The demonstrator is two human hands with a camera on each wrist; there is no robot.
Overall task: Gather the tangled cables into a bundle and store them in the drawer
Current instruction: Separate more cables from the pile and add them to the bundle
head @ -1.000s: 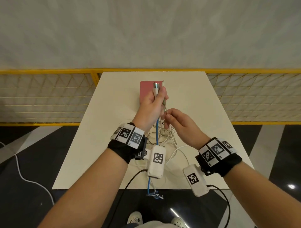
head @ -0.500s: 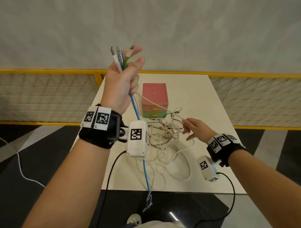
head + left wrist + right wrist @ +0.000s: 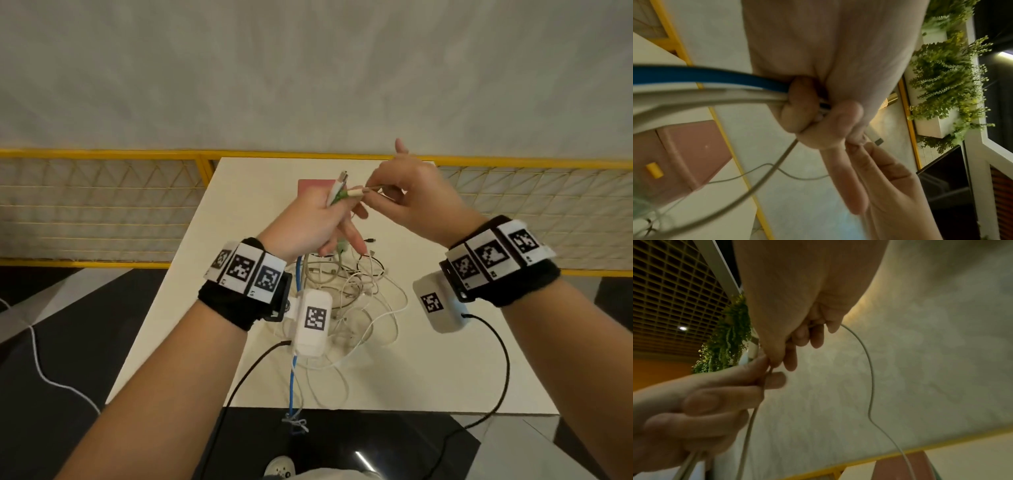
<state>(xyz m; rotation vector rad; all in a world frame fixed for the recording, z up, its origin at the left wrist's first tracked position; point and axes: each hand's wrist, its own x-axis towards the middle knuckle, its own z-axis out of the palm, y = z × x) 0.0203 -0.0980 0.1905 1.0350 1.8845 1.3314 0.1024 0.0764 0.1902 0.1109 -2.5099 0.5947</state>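
Note:
My left hand [image 3: 318, 222] grips several cable ends, held up over the white table [image 3: 445, 359]; white and green plugs [image 3: 339, 190] stick out above the fist. A blue cable [image 3: 293, 377] hangs from that grip past the table's front edge. My right hand [image 3: 407, 202] pinches a thin grey cable [image 3: 869, 378] close to the left hand's fingers. The tangled pile of white cables [image 3: 346, 301] lies on the table below both hands. The pink drawer box [image 3: 313, 186] stands behind my left hand, mostly hidden; its yellow handle [image 3: 654, 170] shows in the left wrist view.
A yellow railing with mesh panels [image 3: 102, 205] runs behind the table. Black leads from the wrist cameras hang toward the dark floor [image 3: 51, 342]. A white cord [image 3: 41, 370] lies on the floor at left. Hanging green plants [image 3: 945, 81] show overhead.
My left hand has come down from high at the left to the middle over the table. My right hand rose from the pile to meet it, bringing the thin cable along.

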